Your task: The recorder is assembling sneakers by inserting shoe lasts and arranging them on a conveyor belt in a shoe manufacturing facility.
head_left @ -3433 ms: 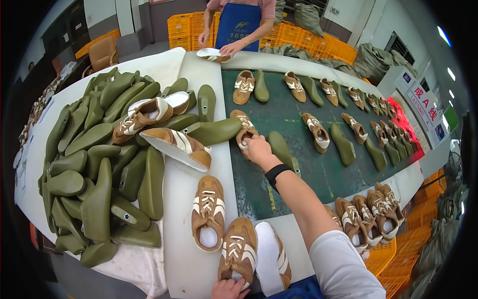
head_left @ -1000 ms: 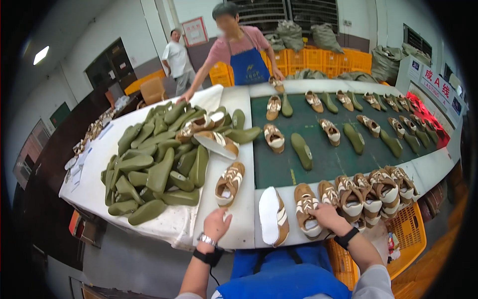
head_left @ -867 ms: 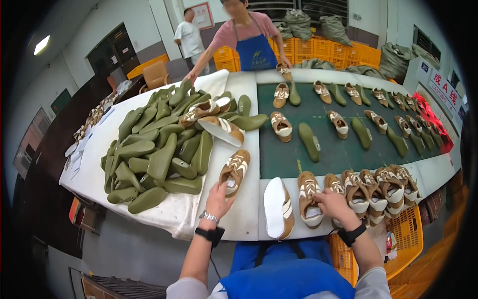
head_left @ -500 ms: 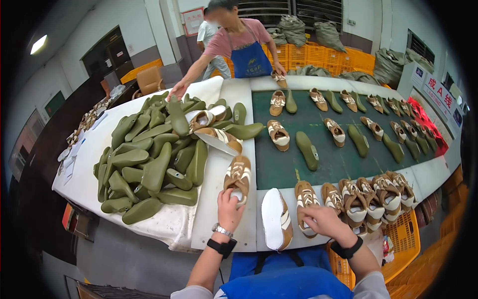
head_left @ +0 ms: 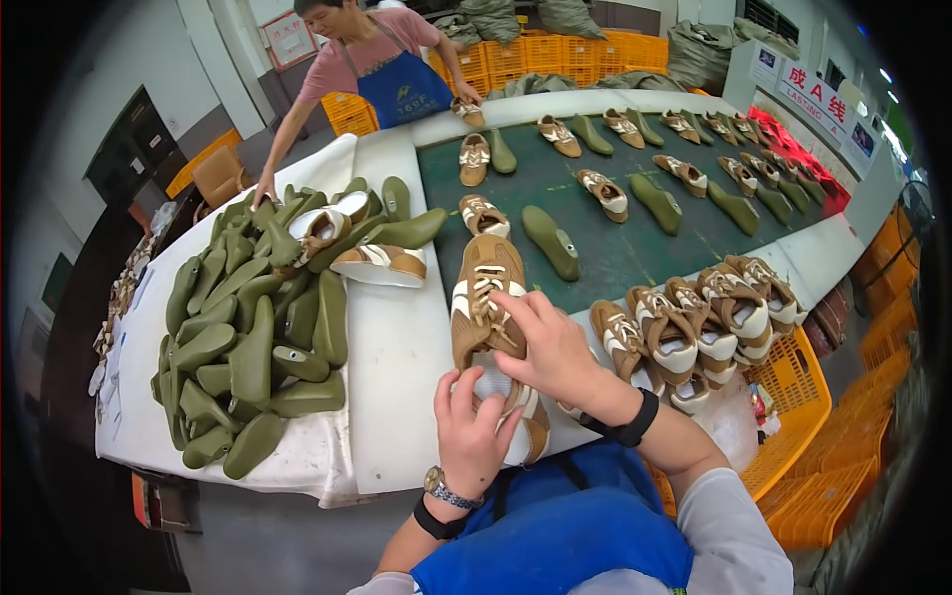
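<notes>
A brown-and-white lace-up sneaker (head_left: 489,263) is held toe-away over the front of the table, its opening toward me. My left hand (head_left: 470,436) grips its heel end, fingertips at the collar. From the right, my right hand (head_left: 557,359) has its fingers on the tongue and lower laces. Below the held shoe, another brown-and-white shoe (head_left: 536,432) shows partly, mostly covered by my hands. Just right of my right hand stands a row of similar sneakers (head_left: 666,332) along the table's front edge.
Green shoe lasts (head_left: 253,342) are heaped on the left table, with loose shoes (head_left: 385,266) at the heap's right side. Sneakers and lasts lie in rows on the green belt (head_left: 615,253). A co-worker (head_left: 402,84) stands across, one hand at the heap. Orange crates (head_left: 793,392) stand at right.
My right hand has left the front row and joined my left on a sneaker, which is now higher and closer. The view has turned right. The co-worker's hand has moved over the heap.
</notes>
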Available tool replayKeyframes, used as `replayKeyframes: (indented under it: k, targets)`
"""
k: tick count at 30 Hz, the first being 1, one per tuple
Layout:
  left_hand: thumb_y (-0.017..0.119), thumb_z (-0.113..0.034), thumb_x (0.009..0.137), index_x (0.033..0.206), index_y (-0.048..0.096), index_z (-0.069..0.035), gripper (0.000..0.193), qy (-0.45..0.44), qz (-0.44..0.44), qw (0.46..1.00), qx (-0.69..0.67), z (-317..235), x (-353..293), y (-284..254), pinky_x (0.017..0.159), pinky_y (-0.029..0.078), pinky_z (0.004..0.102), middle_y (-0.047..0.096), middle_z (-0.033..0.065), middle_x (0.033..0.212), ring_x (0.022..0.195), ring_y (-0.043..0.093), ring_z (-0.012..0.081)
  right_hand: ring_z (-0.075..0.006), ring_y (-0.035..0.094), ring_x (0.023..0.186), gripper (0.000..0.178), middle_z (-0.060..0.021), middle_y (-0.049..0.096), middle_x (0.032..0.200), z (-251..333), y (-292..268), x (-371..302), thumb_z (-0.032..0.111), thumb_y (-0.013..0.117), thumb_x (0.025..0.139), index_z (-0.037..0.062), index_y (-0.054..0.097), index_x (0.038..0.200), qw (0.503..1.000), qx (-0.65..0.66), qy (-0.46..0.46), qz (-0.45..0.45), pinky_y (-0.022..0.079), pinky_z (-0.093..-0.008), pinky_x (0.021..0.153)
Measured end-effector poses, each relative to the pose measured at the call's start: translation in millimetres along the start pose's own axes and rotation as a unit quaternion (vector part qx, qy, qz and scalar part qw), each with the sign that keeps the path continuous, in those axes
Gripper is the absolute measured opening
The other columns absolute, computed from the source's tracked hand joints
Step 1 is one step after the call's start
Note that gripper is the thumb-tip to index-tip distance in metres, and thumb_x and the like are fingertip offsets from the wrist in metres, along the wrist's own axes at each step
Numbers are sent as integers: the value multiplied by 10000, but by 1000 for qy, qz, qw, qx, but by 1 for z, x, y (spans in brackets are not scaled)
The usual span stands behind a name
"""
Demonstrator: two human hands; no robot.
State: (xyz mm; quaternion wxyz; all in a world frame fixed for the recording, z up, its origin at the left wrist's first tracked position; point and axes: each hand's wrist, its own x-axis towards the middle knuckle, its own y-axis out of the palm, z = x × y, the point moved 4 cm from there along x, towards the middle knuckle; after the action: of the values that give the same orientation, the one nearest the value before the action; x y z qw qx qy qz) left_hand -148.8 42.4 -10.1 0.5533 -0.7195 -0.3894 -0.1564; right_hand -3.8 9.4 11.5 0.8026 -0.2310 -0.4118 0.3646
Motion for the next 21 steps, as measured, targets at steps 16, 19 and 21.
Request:
replayKeyframes:
  k: [16, 19, 21]
  targets:
    - [614, 11, 767, 969, 594, 13, 203, -35, -51, 994, -85, 22, 61, -42, 651, 496, 323, 598, 148, 872, 744, 600, 290, -253, 600, 717, 420, -91, 511, 894, 34, -24, -3, 16, 616, 677, 93, 547, 1085, 987, -25, -150, -60, 509, -345, 573]
    - [610, 11, 760, 975, 591, 15, 215, -76, -59, 989, -116, 25, 54, -40, 649, 502, 362, 611, 139, 821, 753, 602, 321, -255, 601, 719, 437, -84, 512, 895, 38, -23, -1, 21, 608, 680, 129, 558, 1100, 992, -19, -121, -33, 506, -351, 560]
    - [610, 10, 758, 986, 590, 16, 229, -32, -88, 994, -53, 18, 53, -44, 665, 507, 363, 606, 150, 844, 780, 605, 323, -260, 601, 722, 437, -82, 513, 897, 45, -25, 1, 23, 600, 685, 147, 565, 1102, 992, -18, -123, -29, 504, -359, 556]
